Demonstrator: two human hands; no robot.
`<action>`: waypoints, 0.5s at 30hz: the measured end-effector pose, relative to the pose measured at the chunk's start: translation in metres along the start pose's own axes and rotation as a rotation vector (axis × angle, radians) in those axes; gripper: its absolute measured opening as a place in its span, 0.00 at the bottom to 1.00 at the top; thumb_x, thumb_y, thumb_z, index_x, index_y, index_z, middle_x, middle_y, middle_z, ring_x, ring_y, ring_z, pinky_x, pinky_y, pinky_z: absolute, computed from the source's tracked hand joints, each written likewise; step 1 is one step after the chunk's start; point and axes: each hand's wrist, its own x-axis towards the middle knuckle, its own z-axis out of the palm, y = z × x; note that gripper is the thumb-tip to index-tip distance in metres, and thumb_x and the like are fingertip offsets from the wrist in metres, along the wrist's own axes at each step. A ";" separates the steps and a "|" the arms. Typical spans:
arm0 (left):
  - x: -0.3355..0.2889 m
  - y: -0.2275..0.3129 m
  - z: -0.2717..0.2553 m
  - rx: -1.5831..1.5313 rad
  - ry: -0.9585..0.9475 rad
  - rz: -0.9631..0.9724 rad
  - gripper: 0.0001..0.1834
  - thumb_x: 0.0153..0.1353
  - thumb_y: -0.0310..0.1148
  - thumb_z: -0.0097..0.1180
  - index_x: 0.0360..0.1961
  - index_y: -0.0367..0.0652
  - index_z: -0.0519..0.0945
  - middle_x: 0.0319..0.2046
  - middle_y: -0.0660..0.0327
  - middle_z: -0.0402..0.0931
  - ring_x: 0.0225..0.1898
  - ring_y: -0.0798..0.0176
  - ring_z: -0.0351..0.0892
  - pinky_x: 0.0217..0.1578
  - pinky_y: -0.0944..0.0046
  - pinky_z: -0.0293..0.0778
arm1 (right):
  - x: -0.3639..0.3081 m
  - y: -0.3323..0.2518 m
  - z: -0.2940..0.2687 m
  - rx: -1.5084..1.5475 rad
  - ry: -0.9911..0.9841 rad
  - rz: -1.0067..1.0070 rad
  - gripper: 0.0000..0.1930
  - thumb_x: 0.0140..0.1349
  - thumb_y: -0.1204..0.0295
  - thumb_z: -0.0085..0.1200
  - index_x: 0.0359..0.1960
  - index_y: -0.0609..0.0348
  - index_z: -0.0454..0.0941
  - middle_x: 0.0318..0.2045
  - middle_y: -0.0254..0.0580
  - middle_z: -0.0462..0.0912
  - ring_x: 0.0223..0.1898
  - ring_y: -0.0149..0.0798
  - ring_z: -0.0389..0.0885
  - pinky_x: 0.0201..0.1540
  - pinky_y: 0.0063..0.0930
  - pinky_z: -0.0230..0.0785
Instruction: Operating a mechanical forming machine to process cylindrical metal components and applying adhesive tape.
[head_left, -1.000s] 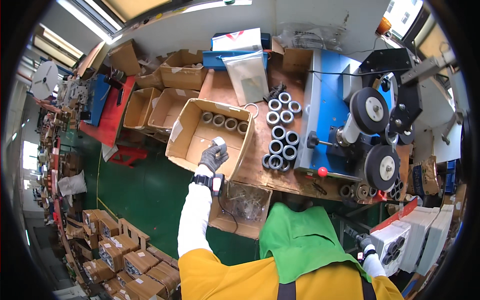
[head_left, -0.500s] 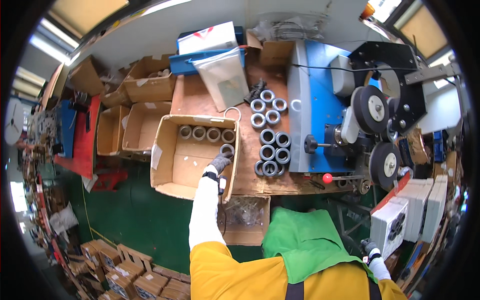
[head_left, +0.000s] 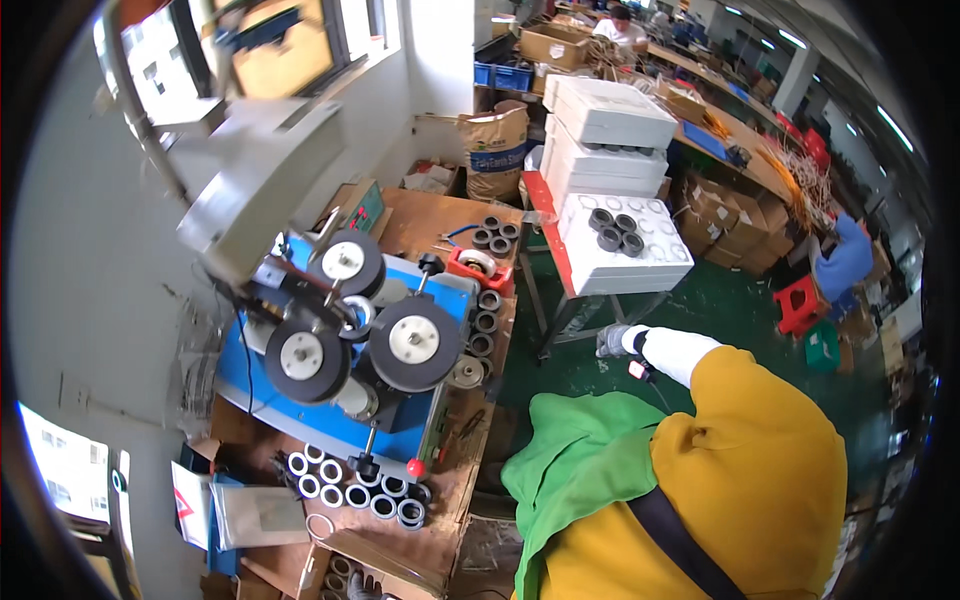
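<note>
My right hand (head_left: 612, 341), in a grey glove, hangs beside the metal stand below the white foam tray (head_left: 628, 262). Its fingers look loosely apart and I see nothing in them. A cluster of dark rings (head_left: 617, 232) lies on top of that tray. At the lower edge, the gloved fingers of my left hand (head_left: 366, 587) show spread out at the cardboard box (head_left: 385, 558), close to grey rings (head_left: 338, 570) inside it. The rest of that hand is cut off by the frame. More grey rings (head_left: 384, 506) sit grouped on the wooden bench (head_left: 455, 500).
A blue machine (head_left: 250, 365) with dark rollers (head_left: 414, 343) stands on the bench, with a red-knobbed lever (head_left: 415, 467) at its front. Foam boxes (head_left: 608, 135) are stacked behind the tray. A red stool (head_left: 799, 306) stands right; another person (head_left: 622, 32) sits far back.
The view has swung far to the right. My right hand has come up and outward toward the foam tray's stand. My left hand now shows only at the lower edge, by the cardboard box.
</note>
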 end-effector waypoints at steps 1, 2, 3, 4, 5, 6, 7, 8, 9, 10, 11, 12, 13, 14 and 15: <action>-0.026 0.014 0.025 0.062 0.099 0.040 0.21 0.54 0.41 0.51 0.48 0.46 0.72 0.46 0.56 0.71 0.47 0.56 0.69 0.51 0.62 0.63 | -0.002 -0.010 -0.011 -0.043 -0.016 -0.010 0.15 0.47 0.58 0.49 0.27 0.56 0.78 0.25 0.45 0.79 0.31 0.45 0.77 0.35 0.37 0.67; -0.039 0.020 0.034 0.060 0.152 0.095 0.20 0.53 0.40 0.52 0.47 0.45 0.72 0.45 0.56 0.71 0.45 0.56 0.69 0.48 0.63 0.63 | 0.010 -0.001 -0.010 -0.019 0.014 -0.029 0.15 0.47 0.58 0.50 0.28 0.55 0.78 0.26 0.45 0.79 0.32 0.45 0.77 0.36 0.37 0.67; -0.044 0.023 0.039 0.039 0.173 0.151 0.19 0.52 0.38 0.52 0.45 0.45 0.73 0.43 0.57 0.71 0.43 0.57 0.69 0.46 0.63 0.64 | 0.024 0.007 -0.010 0.002 0.044 -0.050 0.15 0.47 0.58 0.50 0.30 0.54 0.79 0.28 0.45 0.79 0.33 0.45 0.77 0.36 0.37 0.67; -0.052 0.019 0.040 0.001 0.205 0.206 0.18 0.51 0.37 0.52 0.44 0.44 0.73 0.41 0.58 0.72 0.41 0.58 0.69 0.43 0.63 0.64 | 0.029 0.005 -0.017 0.039 0.119 -0.066 0.14 0.47 0.59 0.51 0.31 0.53 0.78 0.29 0.44 0.79 0.34 0.45 0.77 0.36 0.37 0.67; -0.061 0.017 0.041 -0.029 0.235 0.261 0.17 0.50 0.36 0.53 0.42 0.43 0.73 0.39 0.58 0.72 0.39 0.59 0.70 0.41 0.63 0.64 | 0.035 0.003 -0.025 0.076 0.193 -0.086 0.14 0.47 0.59 0.51 0.32 0.52 0.78 0.29 0.44 0.79 0.34 0.45 0.77 0.36 0.37 0.67; -0.070 0.015 0.042 -0.062 0.267 0.318 0.16 0.49 0.35 0.53 0.41 0.43 0.74 0.37 0.59 0.72 0.37 0.60 0.70 0.38 0.64 0.65 | 0.050 0.006 -0.032 0.091 0.234 -0.161 0.13 0.47 0.60 0.53 0.32 0.51 0.78 0.30 0.45 0.79 0.36 0.44 0.77 0.37 0.37 0.67; -0.079 0.009 0.040 -0.102 0.306 0.381 0.15 0.48 0.33 0.53 0.39 0.42 0.74 0.36 0.59 0.72 0.36 0.60 0.70 0.36 0.64 0.65 | 0.052 -0.001 -0.046 0.042 0.279 -0.165 0.14 0.47 0.59 0.52 0.32 0.54 0.77 0.30 0.46 0.79 0.35 0.46 0.77 0.38 0.38 0.67; -0.089 0.005 0.040 -0.141 0.332 0.440 0.14 0.47 0.32 0.54 0.38 0.41 0.74 0.34 0.60 0.72 0.34 0.61 0.70 0.33 0.64 0.65 | 0.077 0.011 -0.047 0.008 0.344 -0.248 0.15 0.46 0.59 0.52 0.32 0.54 0.77 0.29 0.47 0.78 0.34 0.47 0.76 0.38 0.39 0.67; -0.097 0.001 0.044 -0.167 0.347 0.496 0.14 0.46 0.31 0.54 0.36 0.41 0.74 0.32 0.60 0.72 0.32 0.62 0.70 0.31 0.65 0.66 | 0.099 0.026 -0.048 -0.024 0.408 -0.336 0.16 0.46 0.58 0.51 0.32 0.55 0.76 0.29 0.48 0.78 0.34 0.49 0.76 0.38 0.40 0.67; -0.105 -0.008 0.045 -0.202 0.379 0.552 0.13 0.45 0.30 0.54 0.35 0.40 0.75 0.30 0.61 0.73 0.30 0.63 0.70 0.28 0.65 0.66 | 0.109 0.026 -0.056 -0.085 0.460 -0.283 0.17 0.46 0.57 0.51 0.33 0.55 0.76 0.29 0.48 0.77 0.34 0.49 0.75 0.38 0.42 0.67; -0.116 -0.019 0.048 -0.236 0.420 0.609 0.12 0.44 0.29 0.55 0.33 0.40 0.75 0.28 0.62 0.73 0.28 0.64 0.70 0.26 0.65 0.66 | 0.105 0.020 -0.076 -0.149 0.517 -0.244 0.18 0.46 0.57 0.50 0.34 0.55 0.76 0.29 0.49 0.77 0.34 0.50 0.75 0.38 0.43 0.66; -0.127 -0.031 0.051 -0.251 0.486 0.651 0.11 0.43 0.27 0.55 0.32 0.39 0.75 0.26 0.62 0.73 0.26 0.64 0.70 0.23 0.66 0.67 | 0.101 0.021 -0.096 -0.223 0.470 -0.304 0.18 0.47 0.55 0.50 0.35 0.55 0.76 0.31 0.48 0.76 0.36 0.49 0.74 0.38 0.44 0.66; -0.122 -0.042 0.055 -0.142 0.563 0.710 0.06 0.50 0.31 0.50 0.26 0.41 0.76 0.19 0.68 0.67 0.19 0.71 0.62 0.18 0.70 0.59 | 0.106 0.035 -0.101 -0.263 0.528 -0.298 0.18 0.48 0.54 0.49 0.33 0.54 0.76 0.31 0.47 0.76 0.36 0.48 0.73 0.39 0.42 0.65; -0.133 -0.049 0.081 -0.152 0.719 0.722 0.06 0.49 0.31 0.50 0.21 0.43 0.76 0.15 0.69 0.65 0.16 0.71 0.60 0.17 0.70 0.57 | 0.115 0.050 -0.104 -0.376 0.564 -0.346 0.17 0.47 0.53 0.49 0.30 0.52 0.76 0.29 0.44 0.76 0.35 0.46 0.72 0.38 0.39 0.65; -0.134 -0.068 0.068 -0.055 0.743 0.633 0.05 0.49 0.31 0.51 0.19 0.44 0.75 0.16 0.68 0.66 0.16 0.71 0.60 0.17 0.70 0.57 | 0.144 0.076 -0.097 -0.473 0.565 -0.439 0.16 0.47 0.53 0.49 0.27 0.50 0.77 0.29 0.42 0.75 0.35 0.44 0.71 0.38 0.38 0.63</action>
